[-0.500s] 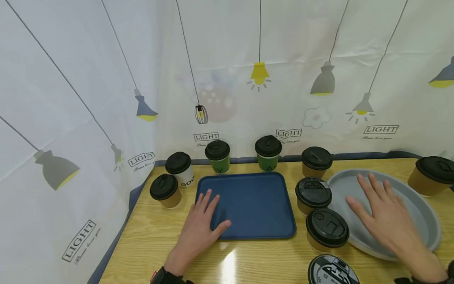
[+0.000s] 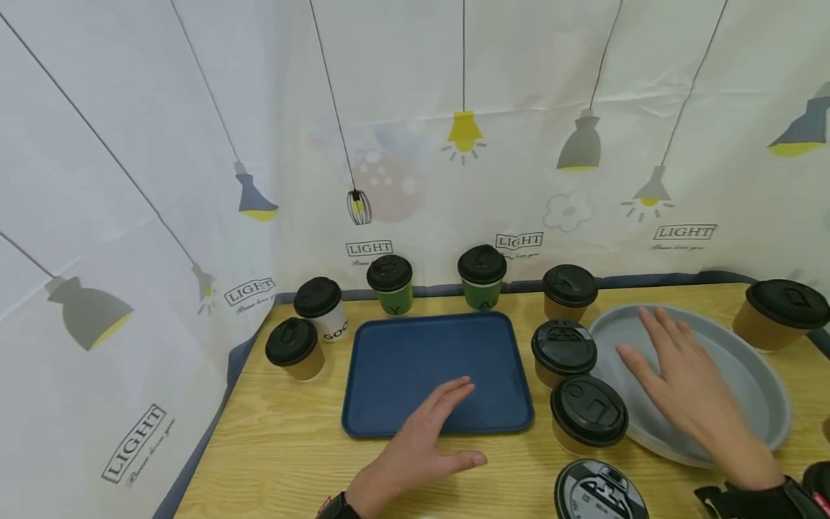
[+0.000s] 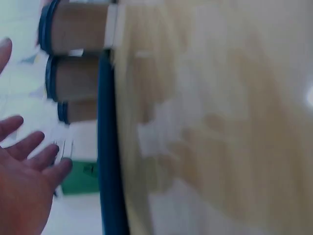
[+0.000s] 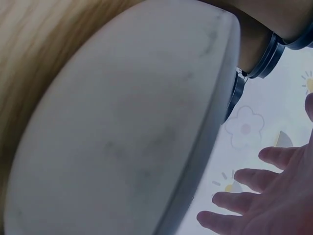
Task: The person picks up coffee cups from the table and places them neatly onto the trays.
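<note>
The blue rectangular tray point(image 2: 402, 375) lies near the desk's point(image 2: 259, 447) far edge, just where it was half a second ago. Your left hand point(image 2: 415, 450) has shifted from the tray's left edge to its near edge, fingers straight and thumb spread wide, holding nothing. Your right hand point(image 2: 690, 389) stays over the round grey tray point(image 2: 742, 367), fingers extended, also holding nothing. The black-lidded cups point(image 2: 589, 412) around both trays have kept their places.

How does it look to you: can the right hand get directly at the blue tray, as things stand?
Probably not straight across: brown cups stand between the blue tray and the right hand, which appears above the grey tray. Over the cups, however, the way looks free.
</note>
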The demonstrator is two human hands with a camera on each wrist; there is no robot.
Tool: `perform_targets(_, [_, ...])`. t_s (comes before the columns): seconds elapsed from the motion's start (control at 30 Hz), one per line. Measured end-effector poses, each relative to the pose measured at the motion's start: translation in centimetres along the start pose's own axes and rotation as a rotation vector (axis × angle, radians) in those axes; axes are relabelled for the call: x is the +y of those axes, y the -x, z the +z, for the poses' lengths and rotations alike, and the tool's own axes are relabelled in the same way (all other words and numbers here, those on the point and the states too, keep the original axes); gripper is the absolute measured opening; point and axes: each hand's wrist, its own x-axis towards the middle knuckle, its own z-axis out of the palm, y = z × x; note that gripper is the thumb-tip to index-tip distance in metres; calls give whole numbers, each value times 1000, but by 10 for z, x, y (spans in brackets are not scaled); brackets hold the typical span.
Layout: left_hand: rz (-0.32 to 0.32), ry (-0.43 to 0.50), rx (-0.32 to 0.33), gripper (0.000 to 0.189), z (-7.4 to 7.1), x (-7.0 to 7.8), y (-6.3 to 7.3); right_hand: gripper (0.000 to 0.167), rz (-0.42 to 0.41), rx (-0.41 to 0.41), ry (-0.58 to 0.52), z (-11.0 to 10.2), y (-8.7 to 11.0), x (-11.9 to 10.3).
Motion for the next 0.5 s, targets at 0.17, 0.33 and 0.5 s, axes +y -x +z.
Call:
perform_targets(0.17, [83,104,-192,86,25,11,-12,74,-8,8,-19,2,-3,-2])
perform_targets(0.33, [20,227,-402,84,45,24,-23,74,-5,13,-21,4,-5,-3])
perform_targets(0.5, [-13,282,-502,82,60,33,-34,73,-13,25,-32,3,-5,-4])
